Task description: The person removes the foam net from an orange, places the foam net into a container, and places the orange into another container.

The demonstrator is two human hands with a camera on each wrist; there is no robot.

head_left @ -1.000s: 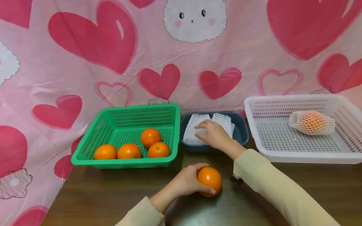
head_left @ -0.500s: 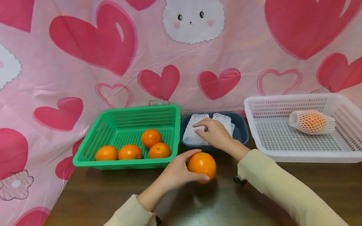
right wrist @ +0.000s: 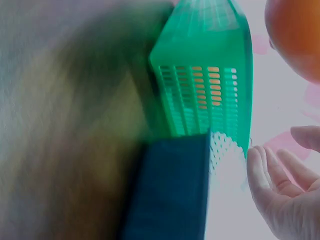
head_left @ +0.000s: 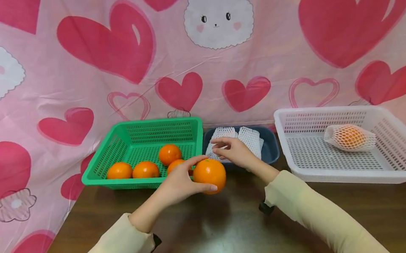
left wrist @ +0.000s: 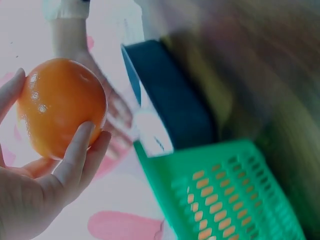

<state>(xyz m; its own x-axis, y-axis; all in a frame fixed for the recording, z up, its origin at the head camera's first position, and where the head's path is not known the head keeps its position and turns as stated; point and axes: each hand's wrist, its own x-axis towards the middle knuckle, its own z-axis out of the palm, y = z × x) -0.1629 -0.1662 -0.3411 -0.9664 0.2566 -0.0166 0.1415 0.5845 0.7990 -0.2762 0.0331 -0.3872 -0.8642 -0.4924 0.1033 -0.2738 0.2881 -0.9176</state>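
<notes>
My left hand [head_left: 177,184] grips a bare orange [head_left: 210,176] from its left side, fingers over the top and thumb below. The orange is raised off the table, close to the front right corner of the green basket [head_left: 95,184]. In the left wrist view the fingers curl round the orange [left wrist: 62,107]. My right hand [head_left: 233,152] is above the dark blue tray [head_left: 270,149], fingers loosely bent and holding nothing. White foam net sleeves [head_left: 251,139] lie in that tray, partly covered by the hand. Whether the right fingertips touch them, I cannot tell.
Several oranges [head_left: 119,171] lie in the green basket, one partly hidden behind the left hand. A white basket [head_left: 347,172] at the right holds an orange in a foam net [head_left: 350,137]. All stand on a brown table [head_left: 218,244] before a pink heart-patterned cloth [head_left: 176,40].
The left hand has lifted the orange off the table and carried it up and to the left, towards the green basket. The right hand has shifted slightly left above the foam nets.
</notes>
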